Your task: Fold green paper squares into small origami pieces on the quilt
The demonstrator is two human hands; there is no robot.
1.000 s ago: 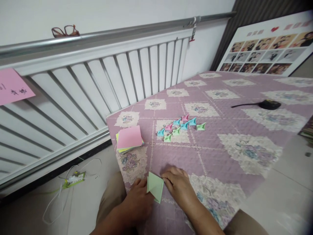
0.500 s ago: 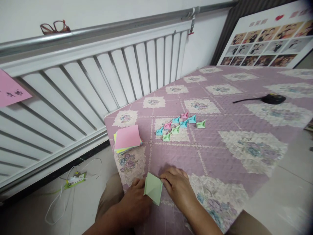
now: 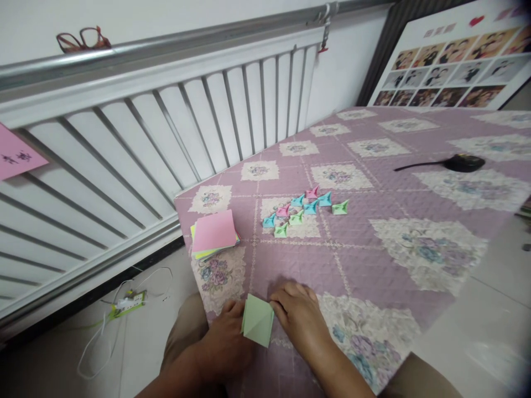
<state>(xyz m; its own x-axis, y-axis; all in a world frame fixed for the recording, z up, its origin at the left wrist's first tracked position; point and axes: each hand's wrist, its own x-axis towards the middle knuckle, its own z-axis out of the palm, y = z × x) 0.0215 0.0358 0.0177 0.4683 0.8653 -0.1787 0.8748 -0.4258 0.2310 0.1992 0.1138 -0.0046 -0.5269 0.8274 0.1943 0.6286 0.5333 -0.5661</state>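
Observation:
A light green origami paper, folded into a creased diamond-like shape, lies near the table's front edge between my hands. My left hand is closed on its left side, with the fingertips partly hidden beneath the paper. At the paper's upper right edge, my right hand pinches with thumb and index finger, the other fingers curled on the tablecloth. Beyond them stand several small folded paper pieces in pink, blue and green, among them a green one and a blue one.
A stack of coloured paper sheets, pink on top, lies at the table's left edge. A black object with a strap rests far right. Beside the table runs a white radiator; a power strip with cables is on the floor.
The view has shifted slightly. Both hands keep their places at the green paper, which has turned a little and shows a slightly different face.

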